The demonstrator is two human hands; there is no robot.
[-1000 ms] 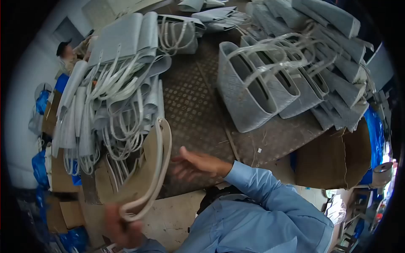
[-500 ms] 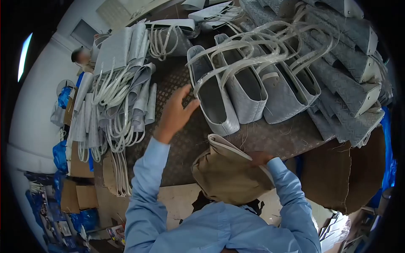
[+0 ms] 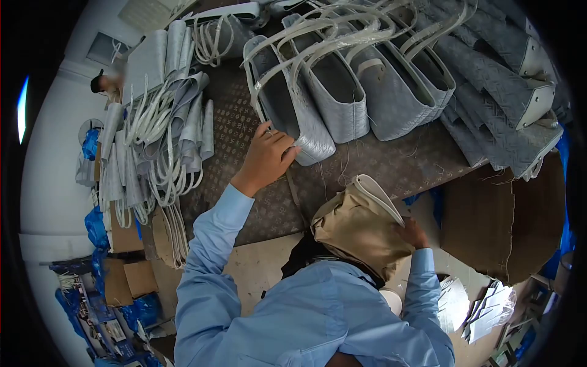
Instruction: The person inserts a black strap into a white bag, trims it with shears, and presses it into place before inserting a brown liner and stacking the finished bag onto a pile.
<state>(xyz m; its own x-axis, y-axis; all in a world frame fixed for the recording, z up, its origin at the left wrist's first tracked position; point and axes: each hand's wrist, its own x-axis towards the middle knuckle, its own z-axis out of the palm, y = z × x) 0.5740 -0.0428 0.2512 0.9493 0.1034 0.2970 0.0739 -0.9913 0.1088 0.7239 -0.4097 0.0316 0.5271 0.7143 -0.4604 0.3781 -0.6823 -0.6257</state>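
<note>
My left hand (image 3: 267, 156) is closed on the near left edge of a grey tote bag (image 3: 315, 145), the leftmost in a row on the table. The bag's top gapes open, and its pale handles lean back over the row. Beside it stand a second grey tote bag (image 3: 353, 122) and more grey bags of the same kind. Low on the right, my right hand (image 3: 413, 233) grips the rim of a tan cloth bag (image 3: 351, 223) with a cream edge, held in front of my body. The fingers under that rim are partly hidden.
Stacked grey panels with pale handles (image 3: 165, 122) hang over the table's left side. More grey bags (image 3: 489, 92) are piled at the right. A large cardboard box (image 3: 477, 220) stands below the right table edge. Another person (image 3: 110, 84) is at the far left.
My left hand has come down from beside the leftmost grey bag and closed on its near edge. My right hand and the tan bag have shifted right, and the view has turned slightly.
</note>
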